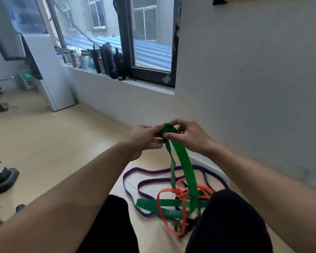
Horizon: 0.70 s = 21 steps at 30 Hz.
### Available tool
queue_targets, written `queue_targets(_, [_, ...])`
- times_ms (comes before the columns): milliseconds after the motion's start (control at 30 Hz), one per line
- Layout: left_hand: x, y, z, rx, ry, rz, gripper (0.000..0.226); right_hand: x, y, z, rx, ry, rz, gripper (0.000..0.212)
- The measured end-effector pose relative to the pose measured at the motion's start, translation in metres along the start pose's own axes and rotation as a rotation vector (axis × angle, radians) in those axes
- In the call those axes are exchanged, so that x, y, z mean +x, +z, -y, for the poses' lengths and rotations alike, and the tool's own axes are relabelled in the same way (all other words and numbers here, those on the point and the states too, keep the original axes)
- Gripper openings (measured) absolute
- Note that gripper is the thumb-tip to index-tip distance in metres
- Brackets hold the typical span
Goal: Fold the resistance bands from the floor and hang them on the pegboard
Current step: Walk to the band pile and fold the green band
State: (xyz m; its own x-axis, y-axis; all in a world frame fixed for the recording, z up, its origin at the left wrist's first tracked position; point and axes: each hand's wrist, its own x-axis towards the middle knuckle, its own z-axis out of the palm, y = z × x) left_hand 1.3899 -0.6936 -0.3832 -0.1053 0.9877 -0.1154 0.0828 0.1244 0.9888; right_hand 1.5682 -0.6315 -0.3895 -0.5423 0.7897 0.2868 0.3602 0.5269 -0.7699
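Both the left hand and right hand pinch the green band's top fold; its tail lies tangled with the orange band on the near floor, so lifting may snag.

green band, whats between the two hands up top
In the head view only the folded top of the green band lies between the left hand and right hand.

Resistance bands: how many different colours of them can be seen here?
3, maybe more hidden: green band held up by both hands, its lower part on the floor; purple band looped on the floor; orange band tangled over the green.
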Motion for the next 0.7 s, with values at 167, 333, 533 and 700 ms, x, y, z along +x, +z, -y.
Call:
queue_targets(167, [0.021, 0.009, -0.014, 0.000, 0.028, -0.054, 0.036, 0.004, -0.010, -0.010, 0.002, 0.053, -0.063, 0.039])
queue_targets(333, [0.045, 0.036, -0.032, 0.018, 0.165, -0.051, 0.026, 0.005, -0.018, -0.036, -0.231, 0.226, 0.049, 0.095])
queue_targets(533, [0.076, 0.074, -0.068, -0.203, 0.308, 0.148, 0.020, 0.003, -0.041, -0.078, -0.187, 0.324, -0.029, 0.082])
queue_targets(700, [0.109, 0.098, -0.002, -0.266, 0.132, 0.000, 0.021, -0.032, -0.027, -0.153, -0.193, 0.469, -0.152, 0.035])
